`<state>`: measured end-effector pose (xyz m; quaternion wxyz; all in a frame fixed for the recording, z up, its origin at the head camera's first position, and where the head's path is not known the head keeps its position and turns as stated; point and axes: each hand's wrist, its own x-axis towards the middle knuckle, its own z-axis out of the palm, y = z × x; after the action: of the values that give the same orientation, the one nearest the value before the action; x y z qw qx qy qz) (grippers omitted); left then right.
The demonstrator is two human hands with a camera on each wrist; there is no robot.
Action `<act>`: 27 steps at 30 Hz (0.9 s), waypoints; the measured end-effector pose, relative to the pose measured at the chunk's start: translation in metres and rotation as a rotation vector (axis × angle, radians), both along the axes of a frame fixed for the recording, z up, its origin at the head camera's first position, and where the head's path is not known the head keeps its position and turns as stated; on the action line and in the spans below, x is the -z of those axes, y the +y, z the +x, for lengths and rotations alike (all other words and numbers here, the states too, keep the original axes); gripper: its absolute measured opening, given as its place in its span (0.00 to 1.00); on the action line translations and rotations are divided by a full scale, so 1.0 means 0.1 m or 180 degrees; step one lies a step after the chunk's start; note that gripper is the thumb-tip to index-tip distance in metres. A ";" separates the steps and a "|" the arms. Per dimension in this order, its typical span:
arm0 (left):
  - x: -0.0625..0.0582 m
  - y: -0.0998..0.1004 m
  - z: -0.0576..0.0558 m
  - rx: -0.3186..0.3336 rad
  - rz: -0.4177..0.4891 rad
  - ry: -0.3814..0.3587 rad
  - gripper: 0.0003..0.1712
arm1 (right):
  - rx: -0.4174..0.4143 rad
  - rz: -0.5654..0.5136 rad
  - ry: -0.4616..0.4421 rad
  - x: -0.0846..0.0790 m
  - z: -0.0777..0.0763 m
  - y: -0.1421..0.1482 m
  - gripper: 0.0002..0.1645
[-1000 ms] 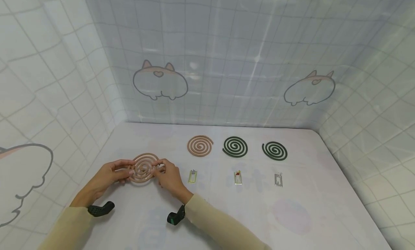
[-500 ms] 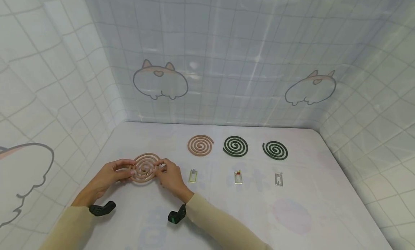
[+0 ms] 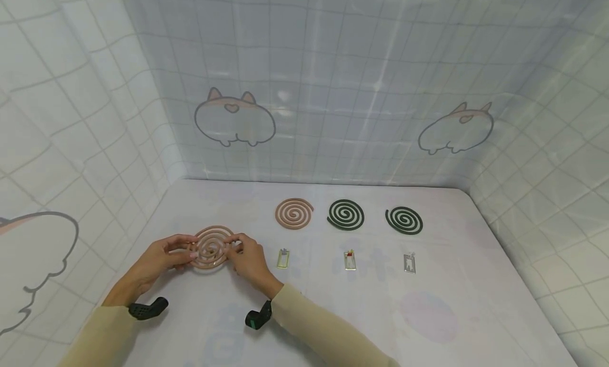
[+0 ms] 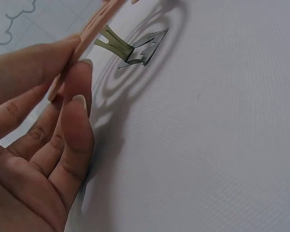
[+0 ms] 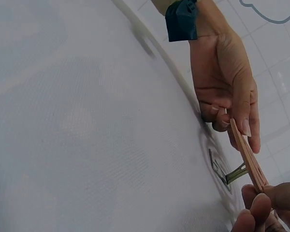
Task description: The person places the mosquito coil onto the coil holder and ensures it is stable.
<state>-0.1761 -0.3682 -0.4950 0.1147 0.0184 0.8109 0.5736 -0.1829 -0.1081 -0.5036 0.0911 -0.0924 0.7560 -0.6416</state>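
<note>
A brown mosquito coil (image 3: 210, 246) is held nearly level at the left of the table, close over a small metal stand. My left hand (image 3: 159, 258) pinches the coil's left edge between thumb and fingers; my right hand (image 3: 249, 258) pinches its right edge. Edge-on in the left wrist view, the coil (image 4: 94, 36) overlaps the tip of the stand's forked upright (image 4: 117, 46). The stand's flat base (image 4: 145, 48) lies on the table in the coil's shadow. From the right wrist view the upright (image 5: 237, 173) reaches to the coil's underside (image 5: 249, 159).
Along the back lie another brown coil (image 3: 294, 214) and two green coils, one in the middle (image 3: 345, 215) and one at right (image 3: 403, 220). In front of them are three small metal stands: yellowish (image 3: 283, 258), gold-toned with red (image 3: 349, 261), silver (image 3: 409, 264). Patterned cloth walls (image 3: 333, 92) enclose the table.
The brown coil has dipped very slightly, with both hands still pinching its edges. The other coils and stands lie as before.
</note>
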 end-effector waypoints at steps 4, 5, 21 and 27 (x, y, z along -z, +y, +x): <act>0.00 0.01 -0.01 0.0042 -0.0008 -0.0059 0.33 | 0.0004 0.0042 -0.0006 0.00 0.00 0.00 0.11; 0.01 0.01 -0.01 0.0040 0.0006 -0.0080 0.34 | 0.0000 0.0042 -0.0010 0.01 0.00 0.00 0.11; 0.02 0.01 0.01 -0.0058 0.0092 -0.0020 0.32 | -0.0065 0.0049 0.0123 -0.03 -0.03 0.00 0.12; 0.03 0.01 0.00 -0.0065 0.0116 -0.0019 0.33 | -0.0049 0.0118 0.0116 -0.02 -0.03 -0.01 0.12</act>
<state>-0.1758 -0.3677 -0.4977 0.1109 0.0104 0.8000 0.5895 -0.1860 -0.1091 -0.5016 0.0839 -0.1081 0.7686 -0.6249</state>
